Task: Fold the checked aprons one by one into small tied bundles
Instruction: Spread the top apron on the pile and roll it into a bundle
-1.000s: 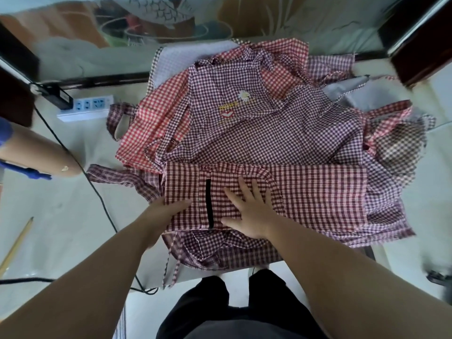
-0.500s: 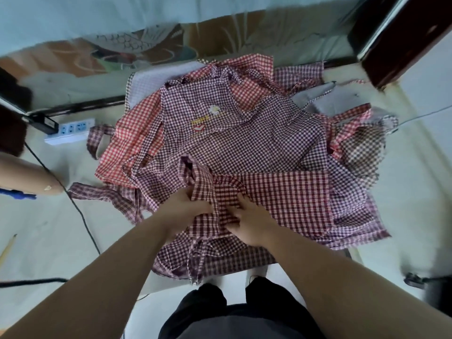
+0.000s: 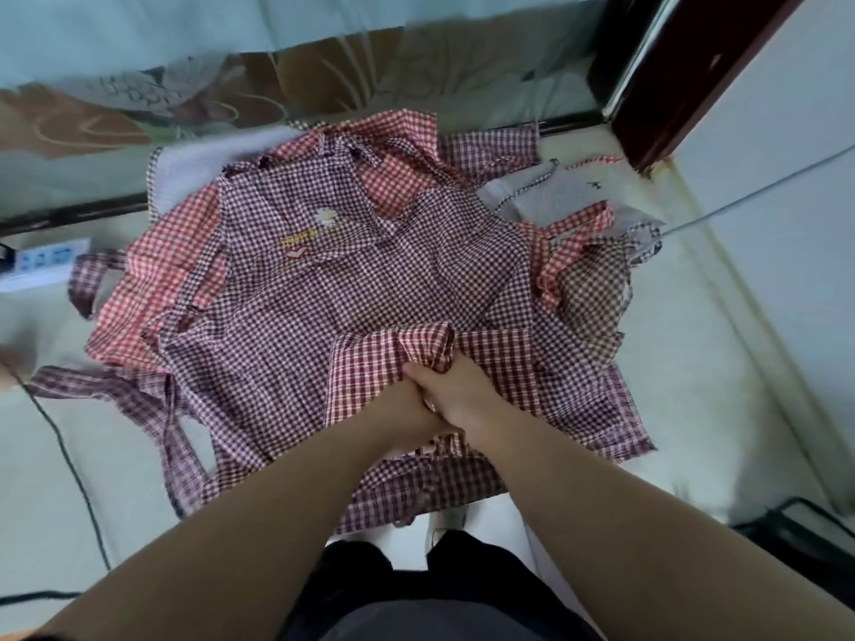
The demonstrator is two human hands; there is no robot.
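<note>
Since half a second ago the hands have squeezed together: left hand (image 3: 401,404) and right hand (image 3: 462,390) both clutch the dark-red folded apron (image 3: 504,363), now bunched narrower on top of the apron pile (image 3: 370,270). Fingertips are buried in the cloth, and the power strip (image 3: 41,263) is cut off at the left edge.

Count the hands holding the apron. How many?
2. The left hand and the right hand touch in the middle, both gripping the dark red folded apron. No others visible.

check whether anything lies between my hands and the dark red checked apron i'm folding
Nothing visible does: the left hand and right hand both grip the dark red checked apron directly, atop the apron pile.
</note>
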